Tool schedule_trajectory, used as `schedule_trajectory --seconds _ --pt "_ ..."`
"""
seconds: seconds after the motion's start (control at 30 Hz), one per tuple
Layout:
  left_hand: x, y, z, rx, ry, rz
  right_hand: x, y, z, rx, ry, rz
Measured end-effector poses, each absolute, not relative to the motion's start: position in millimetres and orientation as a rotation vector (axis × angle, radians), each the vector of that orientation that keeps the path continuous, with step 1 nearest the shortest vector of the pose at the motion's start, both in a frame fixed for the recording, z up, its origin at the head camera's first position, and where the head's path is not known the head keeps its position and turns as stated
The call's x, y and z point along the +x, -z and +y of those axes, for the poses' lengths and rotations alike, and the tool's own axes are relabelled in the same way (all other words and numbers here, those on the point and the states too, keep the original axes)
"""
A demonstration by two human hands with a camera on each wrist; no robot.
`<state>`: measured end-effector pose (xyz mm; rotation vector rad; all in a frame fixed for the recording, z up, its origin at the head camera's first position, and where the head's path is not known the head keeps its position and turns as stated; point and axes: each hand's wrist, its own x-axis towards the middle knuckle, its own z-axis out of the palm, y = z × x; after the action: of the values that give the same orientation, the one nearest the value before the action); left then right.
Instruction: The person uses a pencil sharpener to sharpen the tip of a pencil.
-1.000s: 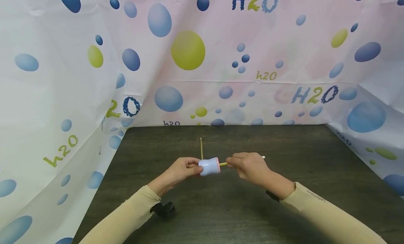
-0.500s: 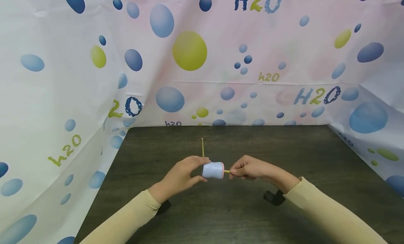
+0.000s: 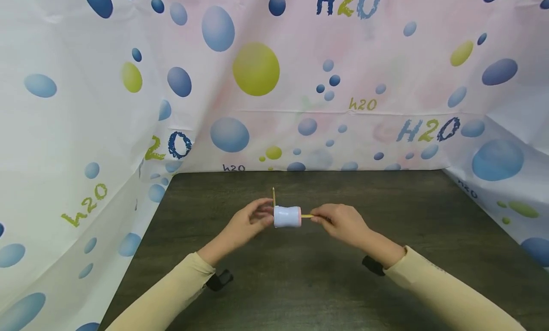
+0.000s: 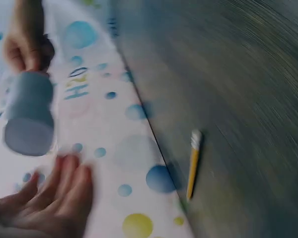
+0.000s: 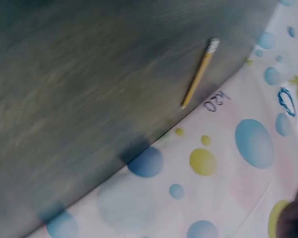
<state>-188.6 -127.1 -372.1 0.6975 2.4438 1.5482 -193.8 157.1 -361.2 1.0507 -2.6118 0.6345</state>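
In right fingers (image 3: 322, 210), a pencil (image 3: 306, 216).

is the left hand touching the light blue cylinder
Apart: the left wrist view shows a strip of patterned backdrop between the left hand and the light blue cylinder.

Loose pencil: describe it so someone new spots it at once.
On the dark table, toward the dotted backdrop, lies a yellow, pale-ended pencil, its tip facing that backdrop. Unlike the yellow stick pinched in the right hand, it lies untouched.
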Motion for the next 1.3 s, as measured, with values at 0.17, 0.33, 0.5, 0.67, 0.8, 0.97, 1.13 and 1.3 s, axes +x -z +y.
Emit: schedule_trajectory --seconds 0.17,0.33,0.5,0.67,0.8,0.97,1.13,1.3 --pt "-197 375 -125 0.330 -1.643 2.059 -202 375 155 1.156 -0.273 -2.108" --pt "-196 377 -121 0.309 -1.676 2.049 -202 376 154 1.183 -0.157 -2.080" --pt "-192 377 -117 0.445 -1.653 2.247 -193 367 157 1.150 -0.259 -2.379" --pt "-185 375 -116 0.798 -1.522 2.622 -194 356 160 1.117 -0.790 -2.832" --pt "-182 375 -118 1.240 -1.282 2.905 -200 351 164 1.090 -1.384 -3.046" --pt "-183 375 -123 1.397 -1.219 2.951 -202 349 162 1.086 -1.469 -3.077" --pt "-186 369 -129 1.061 -1.478 2.589 -195 350 159 1.085 -1.052 -2.890" --pt "-192 369 -132 0.474 -1.685 2.160 -192 360 160 1.154 -0.427 -2.399"
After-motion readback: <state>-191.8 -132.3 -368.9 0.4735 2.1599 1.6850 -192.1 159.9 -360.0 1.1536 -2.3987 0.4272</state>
